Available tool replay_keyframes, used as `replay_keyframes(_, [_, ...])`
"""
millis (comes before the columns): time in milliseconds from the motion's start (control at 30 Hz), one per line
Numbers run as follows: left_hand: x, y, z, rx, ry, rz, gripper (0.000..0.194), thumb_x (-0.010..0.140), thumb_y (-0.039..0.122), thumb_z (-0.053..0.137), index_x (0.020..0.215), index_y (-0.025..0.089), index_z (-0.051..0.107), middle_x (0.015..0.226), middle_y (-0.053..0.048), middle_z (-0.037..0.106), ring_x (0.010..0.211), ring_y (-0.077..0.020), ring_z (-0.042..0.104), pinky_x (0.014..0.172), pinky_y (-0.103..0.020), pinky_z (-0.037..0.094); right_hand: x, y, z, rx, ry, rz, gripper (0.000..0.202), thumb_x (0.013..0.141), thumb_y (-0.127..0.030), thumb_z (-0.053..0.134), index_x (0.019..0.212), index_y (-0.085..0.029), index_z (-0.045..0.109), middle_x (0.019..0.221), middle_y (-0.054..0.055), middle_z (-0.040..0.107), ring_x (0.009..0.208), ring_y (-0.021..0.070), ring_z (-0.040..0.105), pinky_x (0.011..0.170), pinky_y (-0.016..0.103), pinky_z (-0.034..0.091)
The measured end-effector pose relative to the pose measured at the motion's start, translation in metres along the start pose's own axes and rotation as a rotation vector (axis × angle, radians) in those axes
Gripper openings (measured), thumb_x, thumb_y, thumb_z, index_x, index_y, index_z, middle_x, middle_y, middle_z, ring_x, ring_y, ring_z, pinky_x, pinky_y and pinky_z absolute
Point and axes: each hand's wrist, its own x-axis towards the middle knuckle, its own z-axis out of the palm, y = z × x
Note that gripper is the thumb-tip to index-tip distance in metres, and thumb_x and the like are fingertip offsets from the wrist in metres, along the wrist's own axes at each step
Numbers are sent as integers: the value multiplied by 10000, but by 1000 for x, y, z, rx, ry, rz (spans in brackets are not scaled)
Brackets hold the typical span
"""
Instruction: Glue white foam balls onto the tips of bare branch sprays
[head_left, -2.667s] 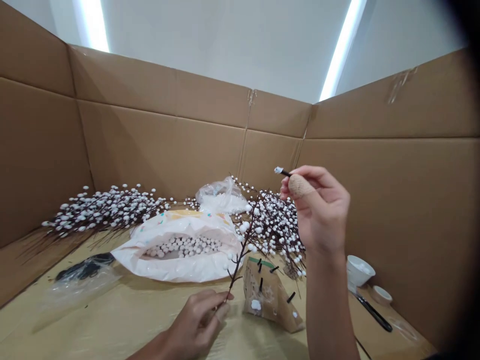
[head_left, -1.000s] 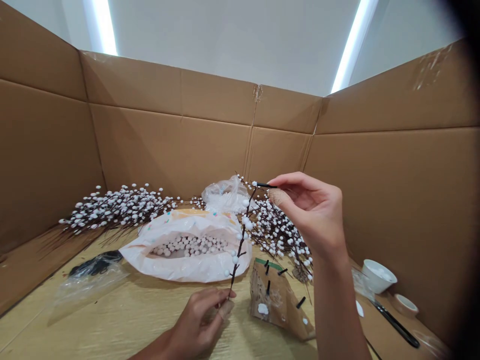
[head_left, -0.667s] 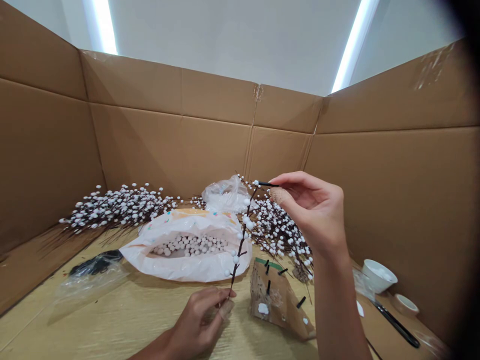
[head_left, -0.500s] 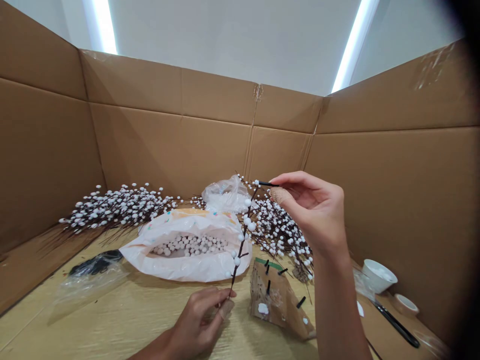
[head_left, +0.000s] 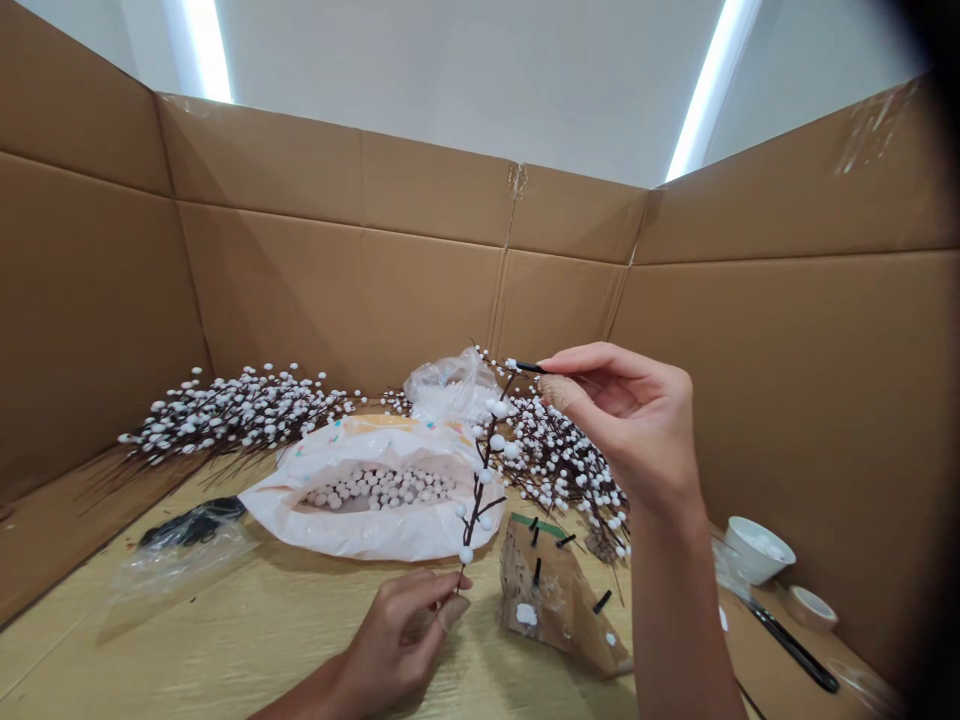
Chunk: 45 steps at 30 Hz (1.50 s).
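My left hand (head_left: 401, 635) pinches the lower end of a dark branch (head_left: 475, 505) dotted with white balls, which stands nearly upright above the table. Up by the branch's tip, my right hand (head_left: 622, 400) grips a thin black stick (head_left: 529, 367), its end at a small white piece. Behind the branch lies a white plastic bag (head_left: 360, 545), open and showing many white balls (head_left: 390, 488). Right of my left hand, a cardboard block (head_left: 555, 610) has several black sticks poked into it and white blobs on its face.
White-berried branches lie in piles at the left (head_left: 240, 410) and right (head_left: 555, 455). A clear bag (head_left: 454, 388) sits at the back. On the right are a white cup (head_left: 757, 550), a tape roll (head_left: 812, 607) and a black-handled tool (head_left: 795, 645). Cardboard walls (head_left: 337, 280) surround the table.
The branch has turned in my left hand, so its side twigs and white balls now point differently. My right hand has barely moved.
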Motion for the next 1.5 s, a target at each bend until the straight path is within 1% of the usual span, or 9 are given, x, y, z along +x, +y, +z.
replay_keyframes(133, [1,1,-1,2,-21,-11,172,841,113,577,970,174,673,854,-38,749,746,-141,708,706,-192,553,0,0,0,29,-9,-16,145,699,-71,688,739,-208,710,772,7,708,736,126,672,664,233,565])
replay_keyframes(233, [-1,0,0,14,4,-7,185,832,111,593,981,180,678,874,-36,754,782,-147,715,729,-195,556,0,2,0,40,-19,-37,167,697,-51,686,741,-211,711,773,0,702,746,120,668,669,228,558])
replay_keyframes(367, [-3,-1,2,24,40,15,188,826,113,599,979,176,687,855,-47,757,749,-152,718,709,-205,567,0,4,-1,25,-21,-52,160,704,-53,680,743,-206,708,780,4,702,750,123,668,667,236,559])
replay_keyframes(633, [-2,-1,3,19,74,25,214,815,103,611,1002,178,684,866,-54,761,764,-158,725,724,-212,574,0,4,-1,-26,8,-72,131,705,-74,684,734,-200,704,771,13,690,728,126,659,637,239,564])
replay_keyframes(800, [-3,-2,4,6,47,14,194,823,109,604,985,174,689,864,-63,759,763,-164,725,716,-220,578,0,4,-1,-46,13,-79,127,706,-73,685,739,-195,697,775,17,688,729,128,657,639,242,566])
replay_keyframes(933, [-3,-3,4,27,89,42,222,812,108,618,1015,174,679,873,-59,762,776,-168,726,736,-234,579,1,3,0,-29,29,-70,142,700,-55,688,727,-195,697,762,7,683,716,115,652,634,228,559])
replay_keyframes(1100, [-3,-2,4,15,45,6,194,828,109,595,987,168,689,856,-67,759,758,-170,724,702,-233,584,1,4,0,-34,39,-63,136,696,-65,693,725,-198,701,762,10,683,712,123,653,627,242,561])
replay_keyframes(1333, [-1,-1,3,22,84,56,195,819,109,607,985,167,690,837,-57,760,738,-165,721,689,-229,582,2,5,-2,-78,55,-68,103,707,-98,698,736,-197,700,774,14,694,718,130,669,639,250,575])
replay_keyframes(1500, [0,1,2,10,25,10,170,832,115,598,970,162,685,813,-50,751,708,-152,710,664,-219,570,3,5,-3,-54,53,-74,114,714,-93,695,746,-202,705,772,11,691,721,125,664,649,250,574])
